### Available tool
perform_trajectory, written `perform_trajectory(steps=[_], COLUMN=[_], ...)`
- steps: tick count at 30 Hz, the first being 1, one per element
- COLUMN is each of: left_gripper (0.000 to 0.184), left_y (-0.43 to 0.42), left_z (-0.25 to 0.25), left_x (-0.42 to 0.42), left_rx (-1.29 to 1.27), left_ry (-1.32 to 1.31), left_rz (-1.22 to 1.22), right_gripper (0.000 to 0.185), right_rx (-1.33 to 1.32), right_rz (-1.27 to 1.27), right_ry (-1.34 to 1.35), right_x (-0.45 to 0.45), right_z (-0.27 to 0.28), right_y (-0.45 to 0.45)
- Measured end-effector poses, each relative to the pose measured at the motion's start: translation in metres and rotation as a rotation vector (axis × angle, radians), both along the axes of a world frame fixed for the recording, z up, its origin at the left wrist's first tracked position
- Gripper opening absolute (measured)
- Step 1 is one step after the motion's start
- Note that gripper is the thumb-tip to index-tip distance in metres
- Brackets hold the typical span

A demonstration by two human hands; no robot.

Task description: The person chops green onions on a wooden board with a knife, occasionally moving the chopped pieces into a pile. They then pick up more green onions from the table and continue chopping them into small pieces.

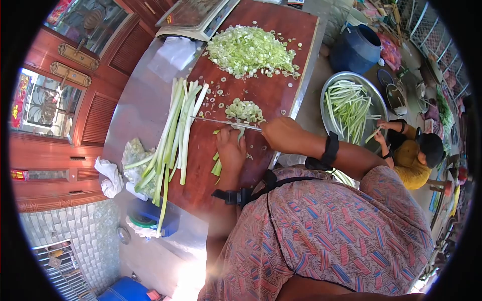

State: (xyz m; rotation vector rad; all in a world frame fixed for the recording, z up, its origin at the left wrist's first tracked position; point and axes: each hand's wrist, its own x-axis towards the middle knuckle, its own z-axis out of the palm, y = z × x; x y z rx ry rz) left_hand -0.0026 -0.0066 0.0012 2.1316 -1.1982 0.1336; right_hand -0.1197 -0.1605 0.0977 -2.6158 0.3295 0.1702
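Note:
My right hand (pixel 282 134) is closed round the handle of a knife (pixel 226 122), its thin blade pointing left over the reddish-brown cutting board (pixel 201 198). Just below the blade, my left hand (pixel 231 149) presses down on green onion stalks (pixel 217 166), partly hidden under the fingers. A small heap of chopped green onion (pixel 244 110) lies right behind the blade. Farther back is a large pile of chopped green onion (pixel 251 51). To the left of my left hand, a bundle of whole green onions (pixel 173 135) lies across the board's edge.
A scale (pixel 198 19) and a plastic bag (pixel 173 56) sit at the back left. On the right stand a metal basin (pixel 329 113) of green onions and a blue barrel (pixel 354 49). Beside the basin, another person (pixel 414 155) handles a stalk. Wooden doors (pixel 95 115) are at left.

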Motion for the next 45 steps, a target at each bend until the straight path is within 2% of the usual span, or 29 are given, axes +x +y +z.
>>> perform_trajectory(steps=[12, 18, 20, 24, 29, 37, 41, 45], left_gripper=[0.023, 0.023, 0.022, 0.022, 0.023, 0.024, 0.024, 0.023], left_y=[-0.002, 0.000, 0.000, 0.002, 0.000, 0.001, 0.000, -0.001], left_z=[-0.008, -0.007, -0.010, -0.009, -0.005, -0.005, -0.007, -0.009], left_x=[0.004, 0.004, 0.002, 0.002, -0.001, 0.001, 0.001, 0.003], left_rx=[-0.027, -0.031, -0.037, -0.028, 0.008, 0.000, -0.034, -0.022], left_ry=[0.025, 0.038, 0.010, 0.010, -0.006, -0.005, 0.002, 0.033], left_rz=[0.002, -0.007, 0.013, 0.011, 0.011, 0.007, 0.009, 0.003], right_gripper=[0.013, 0.015, 0.016, 0.017, 0.016, 0.020, 0.019, 0.017], right_rx=[-0.033, 0.009, 0.128, 0.118, 0.080, -0.006, -0.026, -0.031], right_rz=[0.115, 0.047, -0.080, -0.138, -0.024, 0.059, 0.136, 0.133], right_ry=[0.030, -0.055, -0.110, -0.117, -0.043, 0.020, 0.073, 0.068], right_x=[0.013, 0.048, 0.049, 0.032, 0.004, 0.000, 0.013, 0.036], right_z=[-0.005, -0.047, -0.054, -0.037, -0.006, 0.002, 0.004, -0.028], right_y=[-0.009, 0.000, -0.005, -0.003, -0.001, -0.005, -0.006, 0.000])
